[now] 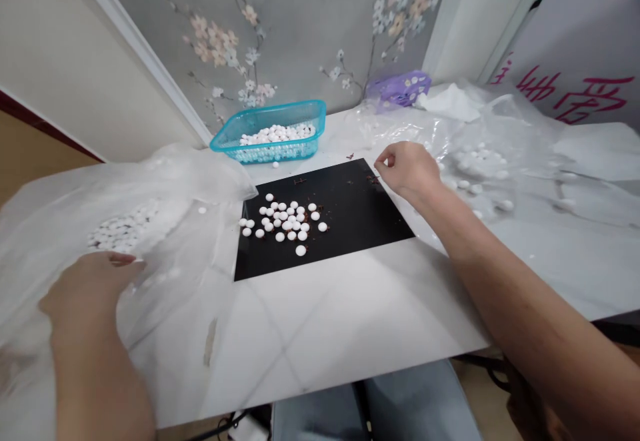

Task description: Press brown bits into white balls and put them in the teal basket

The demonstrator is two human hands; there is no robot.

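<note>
My left hand [87, 297] grips the near edge of a large clear plastic bag [120, 227], which holds a mass of white round pellets [123, 231]. A black square mat [345, 207] lies on the white table, bearing a loose cluster of white pellets [283, 219] and scattered small brown bits [373, 179]. My right hand [407, 171] hovers at the mat's far right corner, its thumb and fingers pinched together. Anything between those fingertips is too small to see.
A teal plastic basket [267, 131] full of white pellets stands at the table's back edge. Another clear bag [480, 161] with pellets spreads along the right, near a purple bag [400, 89] and white tissue [447, 102]. My jeans show below the table's front edge.
</note>
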